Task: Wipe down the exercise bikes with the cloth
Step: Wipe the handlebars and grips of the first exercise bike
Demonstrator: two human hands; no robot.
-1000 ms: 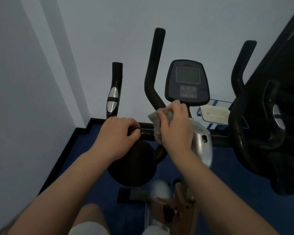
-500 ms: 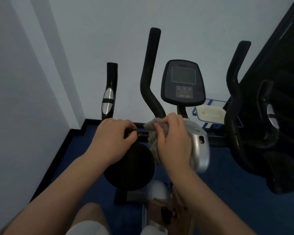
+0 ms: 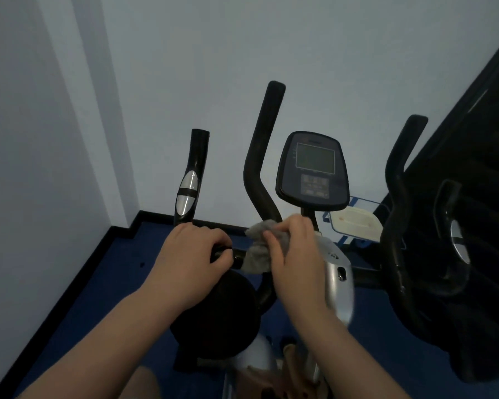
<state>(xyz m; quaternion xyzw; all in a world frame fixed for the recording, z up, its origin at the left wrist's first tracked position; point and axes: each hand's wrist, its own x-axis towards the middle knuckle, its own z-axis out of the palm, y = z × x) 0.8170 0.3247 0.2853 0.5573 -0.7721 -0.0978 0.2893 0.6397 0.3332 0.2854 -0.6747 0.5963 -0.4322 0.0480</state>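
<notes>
A black exercise bike fills the middle of the head view, with a console [image 3: 312, 171] between two upright black handlebars [image 3: 260, 156]. My left hand [image 3: 193, 260] grips the horizontal crossbar [image 3: 238, 256] near the base of the left grip [image 3: 191, 180]. My right hand [image 3: 296, 254] holds a crumpled grey cloth [image 3: 260, 249] pressed against the bar at the foot of the inner handlebar. A silver housing [image 3: 339, 280] sits just right of that hand.
A pale wall rises behind and to the left, with black skirting [image 3: 78, 272] along blue floor. Another dark machine [image 3: 444, 254] stands close on the right. A white tray in a blue frame [image 3: 355, 223] lies on the floor behind the console.
The camera has tilted so the bike sits lower in view. My right hand with the cloth slid down from beneath the console to the crossbar. My left hand kept its grip.
</notes>
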